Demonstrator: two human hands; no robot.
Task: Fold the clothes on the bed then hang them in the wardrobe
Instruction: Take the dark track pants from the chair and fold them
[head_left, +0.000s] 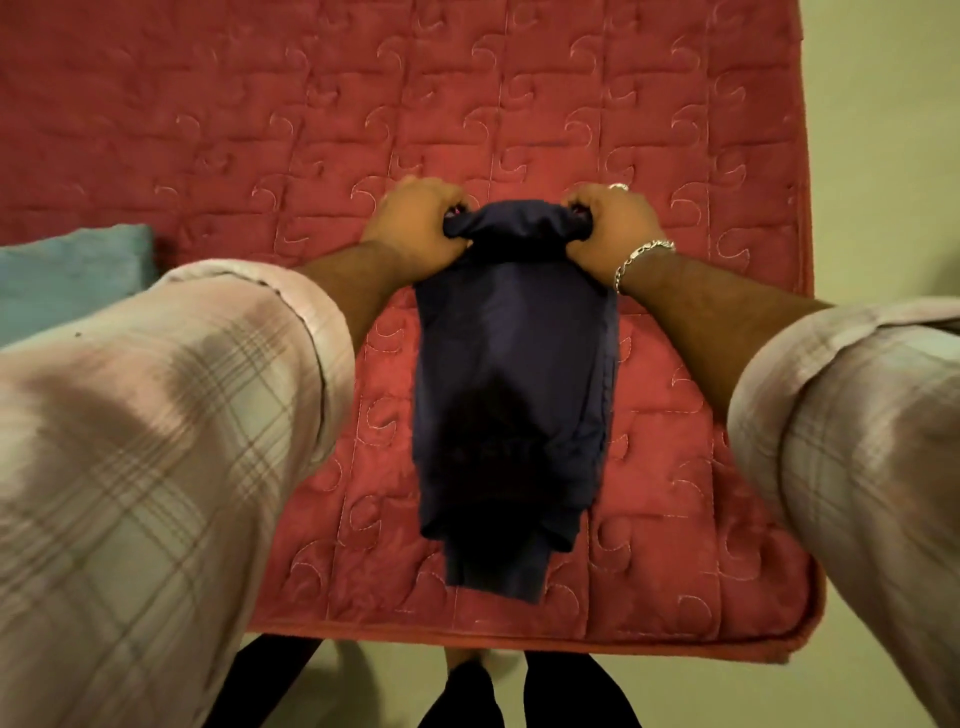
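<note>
Here, looking down from my head camera, the one view I have, I am in the folding part of the job. My left hand (415, 221) and my right hand (610, 221) each grip one far corner of the dark navy garment (511, 374); the fingers of both are curled tight round bunched cloth, so both hands are clenched on it and neither is free. The garment lies lengthwise on the red quilted bed cover (519, 104), its far edge gathered and raised a little between my fists, the rest trailing back toward me, with a narrower layer poking out from under its near end close to the bed's near edge. I judge it already narrowed into a long strip, so this looks like a mid-fold step, with the hanging not yet begun. The next move, as I see it, calls for carrying the held edge toward the near end, keeping both corners level so the layers stack squarely, then letting go and pressing the fold flat. After that it will need lifting to the wardrobe, which I cannot see from here, and no hanger shows either. As for containers, there is none in sight: no basket, drawer or box, nothing holding anything. A teal cushion or folded cloth (72, 275) rests at the left side of the bed, well apart from the garment, and I cannot tell which it is. My checked sleeves (156, 441) are rolled up my forearms, and a silver bracelet (641, 260) sits on my right wrist.
</note>
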